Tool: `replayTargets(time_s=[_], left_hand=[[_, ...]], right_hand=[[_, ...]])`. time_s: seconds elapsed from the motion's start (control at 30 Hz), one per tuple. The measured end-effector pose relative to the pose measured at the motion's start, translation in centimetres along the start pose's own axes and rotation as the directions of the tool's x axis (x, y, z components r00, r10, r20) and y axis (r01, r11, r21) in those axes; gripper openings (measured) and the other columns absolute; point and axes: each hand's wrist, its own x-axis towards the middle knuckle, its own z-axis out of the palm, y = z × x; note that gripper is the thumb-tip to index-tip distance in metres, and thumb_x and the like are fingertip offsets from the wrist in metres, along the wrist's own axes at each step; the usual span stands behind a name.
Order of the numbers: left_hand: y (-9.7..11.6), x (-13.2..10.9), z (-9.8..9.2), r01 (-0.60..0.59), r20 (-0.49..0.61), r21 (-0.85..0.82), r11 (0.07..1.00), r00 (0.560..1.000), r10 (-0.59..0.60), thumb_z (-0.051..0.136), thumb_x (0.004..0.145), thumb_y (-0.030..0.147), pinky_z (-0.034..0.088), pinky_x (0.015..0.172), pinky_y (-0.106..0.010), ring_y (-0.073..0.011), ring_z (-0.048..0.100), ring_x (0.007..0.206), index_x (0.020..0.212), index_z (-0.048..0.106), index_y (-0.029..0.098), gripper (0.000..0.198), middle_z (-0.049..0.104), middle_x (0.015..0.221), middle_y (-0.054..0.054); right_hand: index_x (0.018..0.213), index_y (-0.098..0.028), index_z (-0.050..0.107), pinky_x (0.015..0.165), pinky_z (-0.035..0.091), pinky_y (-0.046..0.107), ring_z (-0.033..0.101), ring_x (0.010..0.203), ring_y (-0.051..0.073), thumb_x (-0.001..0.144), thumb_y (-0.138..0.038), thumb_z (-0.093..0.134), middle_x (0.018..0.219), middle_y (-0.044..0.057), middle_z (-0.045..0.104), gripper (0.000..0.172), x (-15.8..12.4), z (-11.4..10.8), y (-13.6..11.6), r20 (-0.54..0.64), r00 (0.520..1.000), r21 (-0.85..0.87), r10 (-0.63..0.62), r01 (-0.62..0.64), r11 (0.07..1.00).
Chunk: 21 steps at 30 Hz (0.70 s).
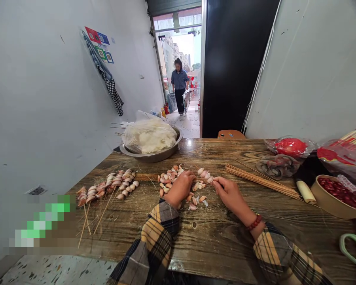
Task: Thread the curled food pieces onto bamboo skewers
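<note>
My left hand (181, 187) is curled closed over a loose pile of garlic cloves (169, 177) on the wooden table (213, 233). What its fingers grip is hidden. My right hand (230, 192) is pinched shut on the end of a short skewer strung with garlic cloves (204, 175), which points left toward my left hand. A few loose cloves (195, 200) lie between my hands. Several finished garlic skewers (108, 188) lie to the left on the table.
A steel basin holding a plastic bag of white stuff (150, 139) sits at the back. Bare bamboo sticks (259, 180) lie to the right, near a bowl of red berries (339, 194), red bags (290, 146) and green-handled scissors (354, 247). A person (179, 85) stands in the doorway.
</note>
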Motion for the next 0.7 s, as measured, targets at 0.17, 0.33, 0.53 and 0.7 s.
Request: replayTargets(time_s=[0.17, 0.33, 0.53, 0.7], left_hand=[[0.49, -0.07, -0.44, 0.077, -0.007, 0.03, 0.997, 0.997, -0.077, 0.036, 0.089, 0.01, 0.045, 0.092, -0.034, -0.0188, 0.055, 0.102, 0.097, 0.063, 0.013, 0.029, 0.059, 0.104, -0.011], [0.0, -0.14, -0.01, 0.082, -0.005, 0.054, 0.995, 0.997, -0.082, 0.036, 0.083, 0.004, 0.045, 0.091, -0.033, -0.0188, 0.054, 0.099, 0.09, 0.062, 0.014, 0.028, 0.058, 0.102, -0.011], [-0.36, -0.26, 0.17, 0.148, -0.017, 0.063, 0.987, 0.989, -0.148, 0.034, 0.083, 0.003, 0.045, 0.087, -0.035, -0.0192, 0.055, 0.093, 0.089, 0.062, 0.013, 0.03, 0.061, 0.095, -0.01], [0.26, -0.36, -0.49, 0.209, -0.167, -0.054, 0.976, 0.962, -0.215, 0.036, 0.089, 0.011, 0.045, 0.081, -0.034, -0.0189, 0.058, 0.086, 0.094, 0.064, 0.014, 0.029, 0.064, 0.091, -0.009]], right_hand=[[0.078, -0.019, 0.063, 0.057, 0.036, 0.025, 0.054, 0.057, 0.015, 0.092, -0.037, 0.042, 0.061, 0.0, 0.061, 0.031, 0.03, 0.03, -0.09, -0.004, 1.0, -0.013, 0.007, -0.007, 1.0], [0.078, -0.018, 0.063, 0.057, 0.035, 0.025, 0.054, 0.057, 0.015, 0.091, -0.034, 0.042, 0.061, 0.0, 0.06, 0.029, 0.03, -0.04, -0.28, 0.0, 1.0, -0.002, 0.02, -0.02, 1.0], [0.08, -0.018, 0.063, 0.056, 0.035, 0.025, 0.054, 0.056, 0.015, 0.092, -0.035, 0.041, 0.059, -0.001, 0.059, 0.03, -0.04, 0.09, -0.04, 0.024, 1.0, 0.001, 0.019, -0.019, 1.0], [0.08, -0.019, 0.062, 0.056, 0.036, 0.025, 0.053, 0.054, 0.015, 0.092, -0.037, 0.04, 0.057, -0.001, 0.057, 0.031, -0.07, 0.28, 0.3, 0.019, 1.0, 0.008, 0.001, -0.001, 1.0]])
